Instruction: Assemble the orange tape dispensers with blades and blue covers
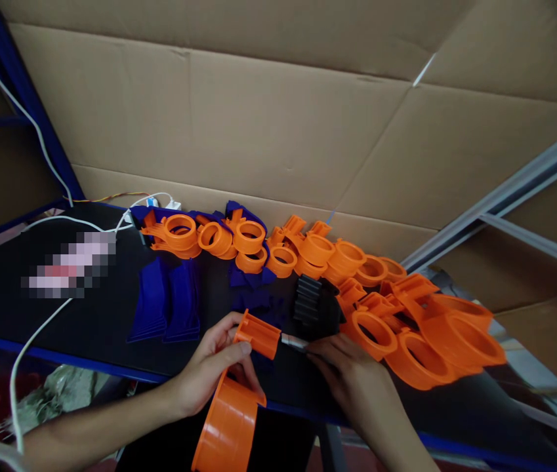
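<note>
My left hand [219, 367] is closed round an orange plastic tape dispenser [229, 419], which has a wide ring hanging low and a ribbed grip at the top. In my right hand [351, 373] is a slim pale silvery tool [294, 341]; its tip points at the end of the dispenser's grip, and I cannot make out its exact kind. A small gap seems to lie between the tip and the orange plastic. Just beyond my hands sit black ribbed pieces [308, 300] and small dark blue pieces [253, 301].
Orange dispensers [315, 248] lie along the back of the black table [105, 314], with more [418, 357] piled at the right. Stacked blue plates [147, 301] stand left of centre. White cables [37, 337] cross the left side. A cardboard wall [239, 118] closes the back.
</note>
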`<state>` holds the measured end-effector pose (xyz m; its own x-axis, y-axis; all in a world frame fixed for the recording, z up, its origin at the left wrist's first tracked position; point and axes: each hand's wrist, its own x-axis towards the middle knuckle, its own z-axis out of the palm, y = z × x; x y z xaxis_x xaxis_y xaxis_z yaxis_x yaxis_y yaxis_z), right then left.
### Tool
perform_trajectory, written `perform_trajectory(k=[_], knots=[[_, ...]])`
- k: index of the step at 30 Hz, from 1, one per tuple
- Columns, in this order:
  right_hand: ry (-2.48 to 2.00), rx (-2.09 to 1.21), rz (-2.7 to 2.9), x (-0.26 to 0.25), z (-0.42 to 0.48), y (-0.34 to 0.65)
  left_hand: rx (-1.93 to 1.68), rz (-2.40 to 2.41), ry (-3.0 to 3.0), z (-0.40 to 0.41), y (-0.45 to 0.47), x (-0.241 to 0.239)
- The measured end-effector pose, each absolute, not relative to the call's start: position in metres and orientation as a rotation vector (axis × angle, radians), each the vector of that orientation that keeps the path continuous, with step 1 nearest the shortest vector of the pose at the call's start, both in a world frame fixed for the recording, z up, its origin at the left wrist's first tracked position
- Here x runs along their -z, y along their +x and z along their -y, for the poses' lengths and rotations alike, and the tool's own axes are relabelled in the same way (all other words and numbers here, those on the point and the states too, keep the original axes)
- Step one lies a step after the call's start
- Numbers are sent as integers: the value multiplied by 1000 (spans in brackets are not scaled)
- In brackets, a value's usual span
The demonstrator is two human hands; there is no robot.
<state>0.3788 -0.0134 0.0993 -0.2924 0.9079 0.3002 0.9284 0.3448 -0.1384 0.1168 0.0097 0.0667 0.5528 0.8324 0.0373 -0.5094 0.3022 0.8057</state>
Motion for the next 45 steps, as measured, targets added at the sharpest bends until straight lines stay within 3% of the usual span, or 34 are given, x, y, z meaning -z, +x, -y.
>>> perform_trajectory(k=[10, 19, 26, 33, 45], knots=[[-1658, 39, 2188, -99, 9, 380, -924, -410, 865, -9, 118, -67], [-1677, -275, 1983, -104, 4, 383, -932, -414, 856, -8, 119, -68], [-1492, -526, 1801, -136, 15, 358, -923, -400, 850, -9, 119, -66], [-1328, -554, 1843, -164, 10, 326, -921, -414, 883, -7, 118, -70], [-1328, -537, 1965, -162, 4, 324, -951, -465, 938, -4, 120, -77]])
